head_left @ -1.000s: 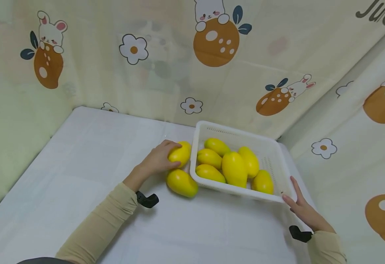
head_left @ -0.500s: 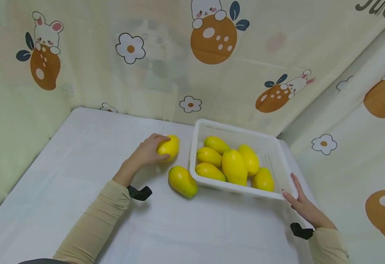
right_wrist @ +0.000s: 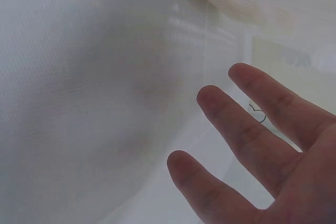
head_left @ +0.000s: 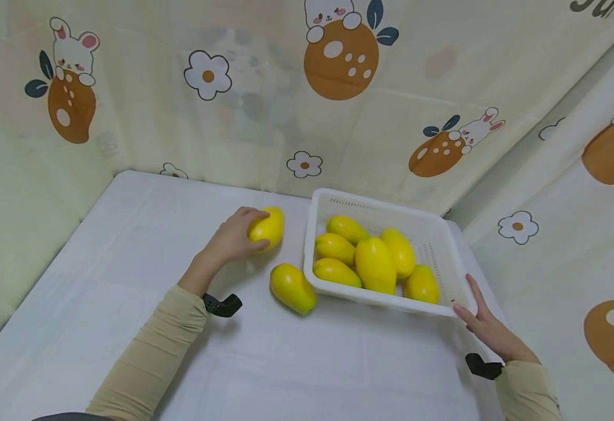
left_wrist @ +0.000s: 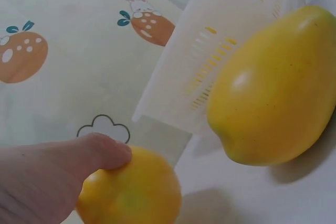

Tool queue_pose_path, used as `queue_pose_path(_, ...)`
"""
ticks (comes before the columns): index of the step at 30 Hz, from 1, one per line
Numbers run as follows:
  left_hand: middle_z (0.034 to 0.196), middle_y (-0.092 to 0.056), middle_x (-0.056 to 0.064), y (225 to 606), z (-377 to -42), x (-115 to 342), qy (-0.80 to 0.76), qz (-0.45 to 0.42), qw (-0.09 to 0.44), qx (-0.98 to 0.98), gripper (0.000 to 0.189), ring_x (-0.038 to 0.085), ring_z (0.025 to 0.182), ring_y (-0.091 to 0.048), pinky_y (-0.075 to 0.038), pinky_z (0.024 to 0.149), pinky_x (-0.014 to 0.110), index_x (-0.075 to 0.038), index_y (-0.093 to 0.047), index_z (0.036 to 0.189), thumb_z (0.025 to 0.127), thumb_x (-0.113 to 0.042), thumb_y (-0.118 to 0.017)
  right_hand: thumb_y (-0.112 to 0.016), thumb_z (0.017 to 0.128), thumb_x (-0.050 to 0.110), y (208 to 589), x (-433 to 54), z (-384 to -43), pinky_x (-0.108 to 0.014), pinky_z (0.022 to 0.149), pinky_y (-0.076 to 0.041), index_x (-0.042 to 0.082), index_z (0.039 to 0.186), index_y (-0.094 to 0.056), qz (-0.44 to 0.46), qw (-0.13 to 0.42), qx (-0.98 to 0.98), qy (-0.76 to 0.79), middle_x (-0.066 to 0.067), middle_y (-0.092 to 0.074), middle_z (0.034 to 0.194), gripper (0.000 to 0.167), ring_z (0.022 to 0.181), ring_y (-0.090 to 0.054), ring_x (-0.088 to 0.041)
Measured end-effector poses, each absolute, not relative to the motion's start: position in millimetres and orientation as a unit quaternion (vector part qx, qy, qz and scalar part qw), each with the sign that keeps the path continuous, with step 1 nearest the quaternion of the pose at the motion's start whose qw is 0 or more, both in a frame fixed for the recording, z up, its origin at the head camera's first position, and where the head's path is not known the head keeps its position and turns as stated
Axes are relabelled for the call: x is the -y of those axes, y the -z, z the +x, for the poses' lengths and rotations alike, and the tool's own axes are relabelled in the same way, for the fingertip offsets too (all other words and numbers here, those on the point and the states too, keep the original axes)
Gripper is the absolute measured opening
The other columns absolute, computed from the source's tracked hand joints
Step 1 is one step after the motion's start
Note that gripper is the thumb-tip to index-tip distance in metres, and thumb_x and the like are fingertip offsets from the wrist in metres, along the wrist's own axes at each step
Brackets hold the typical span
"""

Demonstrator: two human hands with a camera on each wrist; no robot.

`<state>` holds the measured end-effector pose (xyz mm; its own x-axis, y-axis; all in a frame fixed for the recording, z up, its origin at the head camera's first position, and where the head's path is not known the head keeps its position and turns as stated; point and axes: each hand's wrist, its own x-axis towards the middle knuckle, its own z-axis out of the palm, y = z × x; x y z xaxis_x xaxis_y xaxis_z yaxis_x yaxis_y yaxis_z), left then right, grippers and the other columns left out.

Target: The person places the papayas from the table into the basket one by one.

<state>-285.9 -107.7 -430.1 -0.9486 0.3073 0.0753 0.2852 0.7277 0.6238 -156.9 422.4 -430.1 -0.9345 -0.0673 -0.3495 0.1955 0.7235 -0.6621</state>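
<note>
With thumb and fingers around it, my left hand (head_left: 231,234) grips a yellow mango (head_left: 267,228) left of the basket. In the left wrist view the thumb lies across that same mango (left_wrist: 134,190). A second mango (head_left: 292,289), tinged green at one end, lies on the table by the basket's near left corner. The white plastic basket (head_left: 378,202) contains several more yellow mangoes (head_left: 374,266). My right hand (head_left: 491,333) touches the basket's near right corner, thumb at the rim and index finger along the side. Three straight, spread fingers (right_wrist: 247,135) appear in the right wrist view.
A white cloth covers the table (head_left: 333,362). Behind it hangs a pale curtain (head_left: 154,117) printed with rabbits, fruit and flowers, and another curtain (head_left: 559,234) hangs close on the right. The basket stands near the back edge.
My left hand has carried its mango left and back, away from the basket and the other mango, which has turned slightly. My right hand stays at the basket's corner.
</note>
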Motion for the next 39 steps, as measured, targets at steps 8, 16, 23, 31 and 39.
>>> queue_pose_path(8, 0.149, -0.034, 0.01, 420.1, -283.7, 107.1, -0.358, 0.142, -0.03, -0.922, 0.065, 0.035, 0.127, -0.044, -0.04, 0.103, 0.054, -0.021, -0.044, 0.141, 0.083, -0.037, -0.07, -0.04, 0.1, 0.039, 430.2, -422.9, -156.4, -0.075, 0.092, -0.026, 0.037, 0.141, 0.034, 0.034, 0.178, -0.913, 0.366, -0.021, 0.029, 0.153, 0.085, 0.129, -0.016, -0.057)
queue_pose_path(16, 0.149, -0.034, 0.007, 408.0, -276.0, 101.9, -0.397, 0.14, -0.118, -0.899, 0.062, 0.034, 0.123, -0.05, -0.044, 0.1, 0.05, -0.021, -0.047, 0.139, 0.082, -0.033, -0.071, -0.04, 0.1, 0.039, 430.4, -423.5, -156.5, -0.076, 0.092, -0.026, 0.035, 0.141, 0.034, 0.037, 0.175, -0.913, 0.366, -0.021, 0.029, 0.153, 0.085, 0.128, -0.015, -0.057)
queue_pose_path(23, 0.151, -0.031, 0.004, 397.5, -266.7, 93.7, -0.421, 0.155, -0.165, -0.879, 0.061, 0.028, 0.115, -0.053, -0.054, 0.085, 0.037, -0.021, -0.048, 0.138, 0.082, -0.028, -0.073, -0.04, 0.1, 0.041, 431.2, -423.3, -156.1, -0.075, 0.092, -0.027, 0.042, 0.139, 0.035, 0.039, 0.178, -0.915, 0.36, -0.021, 0.03, 0.152, 0.084, 0.128, -0.015, -0.058)
queue_pose_path(31, 0.151, -0.03, 0.003, 394.3, -259.8, 83.6, -0.424, 0.193, -0.2, -0.862, 0.059, 0.027, 0.117, -0.053, -0.055, 0.082, 0.033, -0.021, -0.049, 0.137, 0.083, -0.026, -0.072, -0.04, 0.1, 0.04, 430.1, -423.9, -156.3, -0.075, 0.093, -0.026, 0.04, 0.14, 0.034, 0.036, 0.18, -0.912, 0.368, -0.02, 0.031, 0.152, 0.084, 0.13, -0.012, -0.057)
queue_pose_path(39, 0.152, -0.03, 0.001, 395.7, -253.6, 71.5, -0.41, 0.217, -0.188, -0.866, 0.058, 0.025, 0.127, -0.048, -0.054, 0.089, 0.032, -0.023, -0.049, 0.137, 0.083, -0.027, -0.072, -0.04, 0.1, 0.04, 429.0, -423.6, -156.2, -0.075, 0.092, -0.027, 0.041, 0.14, 0.034, 0.034, 0.179, -0.913, 0.365, -0.02, 0.031, 0.152, 0.084, 0.13, -0.013, -0.057)
